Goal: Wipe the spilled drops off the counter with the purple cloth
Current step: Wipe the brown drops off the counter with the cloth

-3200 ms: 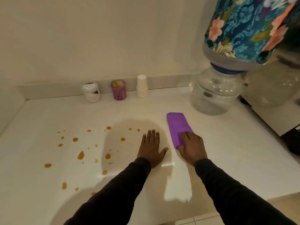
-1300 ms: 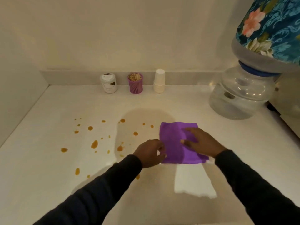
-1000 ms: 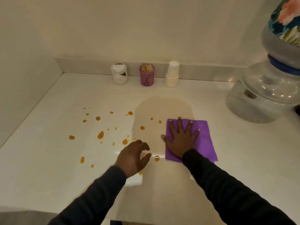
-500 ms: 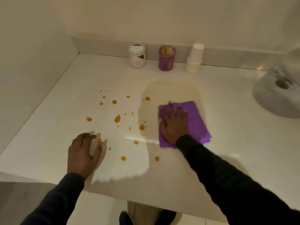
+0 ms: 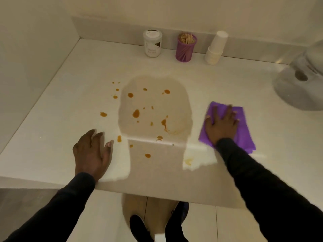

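One purple cloth [image 5: 244, 130], two hands [image 5: 91, 152] [image 5: 221, 125], three containers by wall (jar [image 5: 152, 43], toothpick holder [image 5: 186, 48], cup stack [image 5: 216, 48]).

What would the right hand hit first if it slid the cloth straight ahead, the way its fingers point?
The right hand, flat on the purple cloth, points toward the back wall. Bare counter lies ahead; the stack of paper cups looks first in line, though depth is hard to judge.

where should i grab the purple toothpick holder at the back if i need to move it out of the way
Grip the purple toothpick holder around its lower side wall, coming from the front. It stands upright with an open top full of toothpicks, so a grasp from above would hit them. The white jar on its left and the stacked paper cups on its right stand apart from it, leaving finger room on both sides.
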`<state>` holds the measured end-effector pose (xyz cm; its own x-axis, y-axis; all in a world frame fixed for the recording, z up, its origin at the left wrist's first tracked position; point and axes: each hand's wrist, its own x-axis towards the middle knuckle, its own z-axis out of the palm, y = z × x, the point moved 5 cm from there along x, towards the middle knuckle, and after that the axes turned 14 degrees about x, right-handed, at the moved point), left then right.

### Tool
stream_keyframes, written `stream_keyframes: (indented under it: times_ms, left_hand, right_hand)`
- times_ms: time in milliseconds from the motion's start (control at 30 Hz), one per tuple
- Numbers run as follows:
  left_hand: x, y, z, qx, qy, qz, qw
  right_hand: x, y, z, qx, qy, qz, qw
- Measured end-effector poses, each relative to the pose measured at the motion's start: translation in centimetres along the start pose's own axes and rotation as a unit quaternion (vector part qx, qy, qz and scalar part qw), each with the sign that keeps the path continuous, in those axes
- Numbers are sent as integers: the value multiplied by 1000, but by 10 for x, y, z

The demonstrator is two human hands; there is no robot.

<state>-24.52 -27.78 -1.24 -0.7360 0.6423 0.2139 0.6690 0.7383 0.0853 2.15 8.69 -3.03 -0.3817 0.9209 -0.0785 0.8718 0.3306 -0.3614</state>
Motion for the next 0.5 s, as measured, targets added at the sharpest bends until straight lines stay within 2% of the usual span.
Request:
stream_keyframes:
  times_ms: [100,167,267,333,433,500]
  left_hand:
    - [-1,0,1,-4,-3,-1,1000]
    - [-2,-1,1,-7,-8,-1,1000]
    - [-2,-1,2,-4,-18,10,1000]
    - [-2,-1,3,4,-24,19,1000]
    - [-3,-2,3,3,-28,23,999]
    - [-4,-2,3,-2,-18,29,999]
  right_hand:
    - [-87,-73,34,20,-30,-128,991]
    - [-149,-108,53,29,-78,-230,970]
    - [-181,-107,49,31,-119,-343,931]
    - [-156,-68,37,-17,-104,-305,946]
    - [-98,16,-3,-41,-9,-95,995]
    - [-80,51,-18,-40,4,20,999]
